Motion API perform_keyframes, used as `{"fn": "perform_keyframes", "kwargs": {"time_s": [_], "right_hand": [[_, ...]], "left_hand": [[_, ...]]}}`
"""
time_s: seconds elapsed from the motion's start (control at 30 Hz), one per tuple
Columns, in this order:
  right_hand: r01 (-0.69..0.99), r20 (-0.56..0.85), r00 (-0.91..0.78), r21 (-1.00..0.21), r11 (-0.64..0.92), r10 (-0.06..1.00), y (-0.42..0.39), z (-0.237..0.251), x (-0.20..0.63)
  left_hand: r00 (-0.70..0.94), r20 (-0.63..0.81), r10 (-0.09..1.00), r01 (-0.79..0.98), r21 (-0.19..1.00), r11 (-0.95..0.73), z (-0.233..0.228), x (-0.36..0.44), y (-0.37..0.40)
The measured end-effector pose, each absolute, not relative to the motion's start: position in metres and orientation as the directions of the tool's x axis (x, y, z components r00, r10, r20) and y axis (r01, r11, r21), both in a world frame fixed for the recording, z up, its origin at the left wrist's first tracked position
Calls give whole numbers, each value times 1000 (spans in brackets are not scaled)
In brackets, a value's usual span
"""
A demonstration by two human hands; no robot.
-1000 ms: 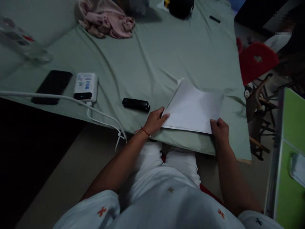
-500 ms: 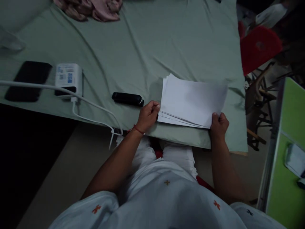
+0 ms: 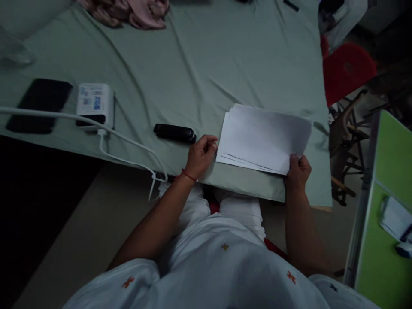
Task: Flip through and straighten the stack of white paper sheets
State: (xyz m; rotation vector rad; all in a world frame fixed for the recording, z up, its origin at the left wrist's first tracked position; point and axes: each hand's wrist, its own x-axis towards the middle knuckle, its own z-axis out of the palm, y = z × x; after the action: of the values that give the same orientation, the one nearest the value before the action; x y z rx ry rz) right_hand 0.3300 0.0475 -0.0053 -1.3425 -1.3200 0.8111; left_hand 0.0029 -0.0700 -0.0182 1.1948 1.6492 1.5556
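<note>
Loose stack of white paper sheets [image 3: 262, 137] now squarer on green-clothed counter [image 3: 206, 64]; left hand [image 3: 200, 155] pinches near-left corner, right hand [image 3: 298, 171] pinches near-right corner; black stapler [image 3: 174, 133] just left.

Domestic room: pale green wrinkled bedsheet [image 3: 225, 56], crumpled pink garment [image 3: 135, 10], red plastic chair [image 3: 349, 71], charging white power bank [image 3: 95, 105].

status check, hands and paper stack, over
Left hand at the paper stack near-left corner; right hand pinching near-right corner. Stack flat on green sheet, sheets fanned. Black stapler just left, not touching.
</note>
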Motion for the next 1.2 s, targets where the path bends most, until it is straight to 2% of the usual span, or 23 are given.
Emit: {"fn": "perform_keyframes", "kwargs": {"time_s": [0.13,0.27,0.43,0.63,1.0,1.2], "right_hand": [[260,190,155,-955,146,969,46,-4,329],[268,172,146,-955,128,974,46,-3,329],[273,157,144,-955,114,977,46,-3,329],[311,163,138,-943,113,977,47,-5,331],[251,150,140,-961,112,979,49,-8,332],[238,155,137,-964,119,978,48,-5,332]], "left_hand": [[-355,275,894,385,914,-128,-18,0,-71],[-350,275,895,486,871,-78,-19,-2,-69],[-368,207,906,526,850,19,-16,1,-68],[-335,187,923,595,802,54,-13,5,-67],[-332,114,936,654,743,142,-12,14,-57],[-277,128,952,709,696,112,-11,11,-54]]}}
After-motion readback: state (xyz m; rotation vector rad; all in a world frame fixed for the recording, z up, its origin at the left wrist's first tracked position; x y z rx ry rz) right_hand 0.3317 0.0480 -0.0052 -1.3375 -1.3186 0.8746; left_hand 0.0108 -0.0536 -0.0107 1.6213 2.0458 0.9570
